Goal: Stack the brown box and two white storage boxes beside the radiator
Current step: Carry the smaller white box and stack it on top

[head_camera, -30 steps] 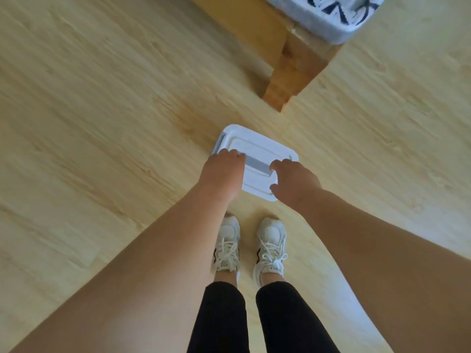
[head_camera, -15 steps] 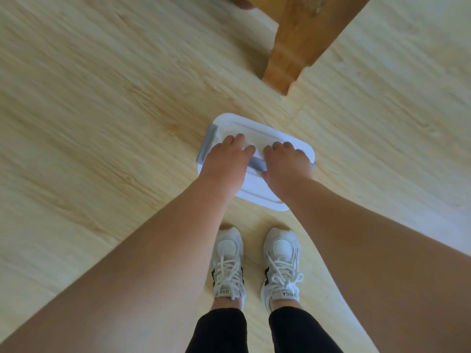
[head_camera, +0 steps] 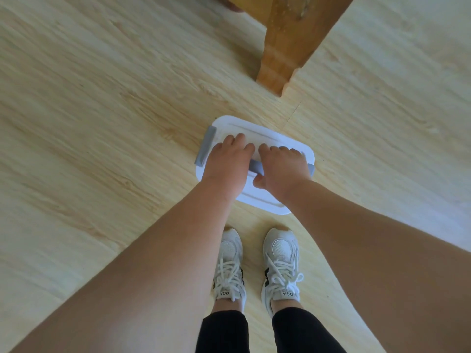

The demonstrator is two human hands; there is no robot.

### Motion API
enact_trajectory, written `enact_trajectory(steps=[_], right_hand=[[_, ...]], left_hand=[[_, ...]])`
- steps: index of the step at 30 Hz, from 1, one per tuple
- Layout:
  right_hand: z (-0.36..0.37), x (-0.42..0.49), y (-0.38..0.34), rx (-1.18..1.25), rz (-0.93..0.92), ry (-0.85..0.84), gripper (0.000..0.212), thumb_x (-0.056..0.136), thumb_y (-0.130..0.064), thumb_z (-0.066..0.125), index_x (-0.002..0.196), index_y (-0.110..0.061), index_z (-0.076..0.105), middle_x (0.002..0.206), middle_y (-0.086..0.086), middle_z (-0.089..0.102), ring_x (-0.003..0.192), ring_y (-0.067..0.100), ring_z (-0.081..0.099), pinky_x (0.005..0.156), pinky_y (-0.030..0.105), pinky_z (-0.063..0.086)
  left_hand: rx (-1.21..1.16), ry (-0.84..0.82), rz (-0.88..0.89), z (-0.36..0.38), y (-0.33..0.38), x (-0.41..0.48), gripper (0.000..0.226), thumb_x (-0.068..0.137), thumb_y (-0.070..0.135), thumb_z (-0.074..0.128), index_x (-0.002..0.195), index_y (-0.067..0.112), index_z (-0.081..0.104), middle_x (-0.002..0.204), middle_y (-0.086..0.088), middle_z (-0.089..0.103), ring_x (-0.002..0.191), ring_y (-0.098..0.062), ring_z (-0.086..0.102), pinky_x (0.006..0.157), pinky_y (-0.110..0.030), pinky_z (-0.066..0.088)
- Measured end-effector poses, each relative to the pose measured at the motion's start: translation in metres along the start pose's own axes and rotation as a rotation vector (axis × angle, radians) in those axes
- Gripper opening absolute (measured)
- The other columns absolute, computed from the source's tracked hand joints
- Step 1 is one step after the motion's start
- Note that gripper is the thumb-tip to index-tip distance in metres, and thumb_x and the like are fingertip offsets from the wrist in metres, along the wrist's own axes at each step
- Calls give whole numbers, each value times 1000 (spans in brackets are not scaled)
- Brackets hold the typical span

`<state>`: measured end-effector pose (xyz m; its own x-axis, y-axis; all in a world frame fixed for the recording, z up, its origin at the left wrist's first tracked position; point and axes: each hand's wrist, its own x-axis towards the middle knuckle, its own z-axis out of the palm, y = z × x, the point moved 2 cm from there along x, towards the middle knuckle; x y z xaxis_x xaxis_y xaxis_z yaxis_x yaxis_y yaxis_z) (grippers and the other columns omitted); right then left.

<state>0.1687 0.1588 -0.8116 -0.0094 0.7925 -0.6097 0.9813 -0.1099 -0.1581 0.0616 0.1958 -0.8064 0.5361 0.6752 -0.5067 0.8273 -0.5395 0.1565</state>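
**White storage box gripped by both hands above the wooden floor**

Head view: a white storage box point(head_camera: 267, 137) is seen lid-up over the pale wooden floor point(head_camera: 102, 123), just ahead of the two white shoes point(head_camera: 229, 266) and on the near side of a wooden furniture leg point(head_camera: 283, 47), apart from it. Its long axis is laid across the picture from left to right, the right end tilted a little toward the person; a gray latch point(head_camera: 205, 146) is shown at the left short end. A gray handle point(head_camera: 255, 167) is run along that axis over the lid. The left hand point(head_camera: 226, 161) and the right hand point(head_camera: 283, 169) are placed side by side, fingers curled round the handle, the right thumb tucked on its near side. Whether the box is rested on the floor cannot be told.
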Motion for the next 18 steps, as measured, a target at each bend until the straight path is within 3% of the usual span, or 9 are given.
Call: enact_trajectory(steps=[4, 8, 11, 18], right_hand=[[-5, -17, 0, 128, 8, 23, 37, 84, -28, 61, 113, -11, 46, 91, 1, 48, 93, 22, 49, 66, 31, 31], [-26, -41, 2, 193, 46, -35, 29, 86, -25, 60, 112, -12, 53, 109, 5, 53, 109, 24, 47, 77, 30, 37], [-57, -65, 1, 165, 54, -30, 24, 88, -21, 59, 110, -12, 56, 111, 6, 54, 109, 25, 48, 86, 32, 41], [-146, -137, -4, 160, 99, 40, 21, 86, -22, 62, 105, -13, 59, 106, 5, 56, 105, 25, 49, 81, 31, 40]], left_hand=[[-1, 17, -10, -11, 9, -4, 22, 82, 8, 61, 101, 15, 53, 114, -3, 46, 107, -22, 44, 78, -30, 37], [57, -14, 22, -35, 23, -21, 22, 84, 10, 58, 104, 16, 52, 112, -1, 51, 111, -22, 44, 78, -30, 34], [53, -7, 34, -71, 33, -41, 20, 88, 10, 54, 107, 16, 52, 112, -2, 55, 111, -23, 46, 82, -30, 36], [11, 38, 87, -174, 66, -93, 19, 86, 7, 56, 103, 14, 51, 107, -2, 57, 107, -22, 46, 72, -28, 31]])
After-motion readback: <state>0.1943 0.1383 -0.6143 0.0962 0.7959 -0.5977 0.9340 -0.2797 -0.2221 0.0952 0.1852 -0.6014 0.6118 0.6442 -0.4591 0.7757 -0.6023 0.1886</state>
